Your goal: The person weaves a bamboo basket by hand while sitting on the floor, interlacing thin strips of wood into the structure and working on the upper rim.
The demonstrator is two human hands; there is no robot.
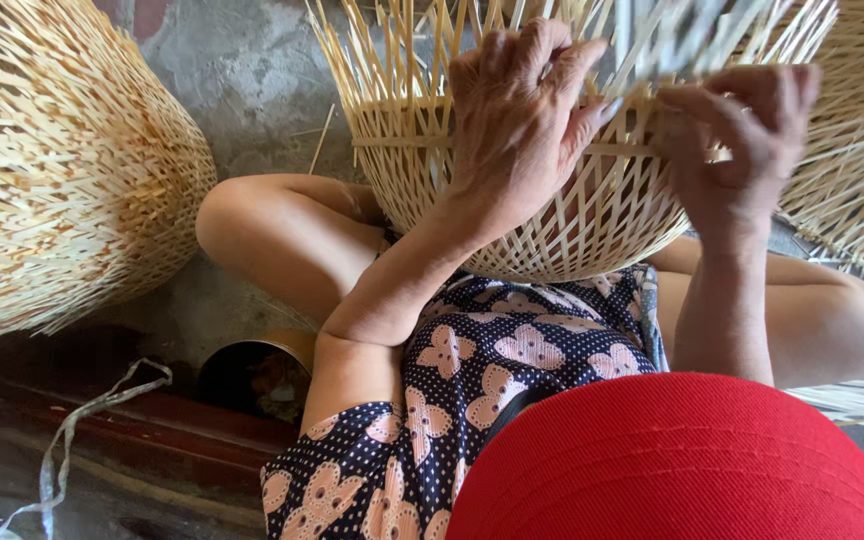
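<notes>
A half-woven bamboo basket (592,225) rests on my lap, its loose pale splints sticking up past the top of the view. My left hand (517,120) lies curled against the basket's outer wall, fingers pinching a horizontal bamboo strip (402,142) that runs around it. My right hand (742,140) grips the same woven band further right, thumb and fingers closed on the strip among the upright splints. Both wrists cross in front of the basket's lower wall.
A large finished bamboo basket (62,170) stands at the left, another woven basket (862,150) at the right edge. A small round tin (257,375) sits on the concrete floor by my left knee. A pale plastic strap (72,430) trails at the lower left. A red cap brim (682,460) fills the bottom.
</notes>
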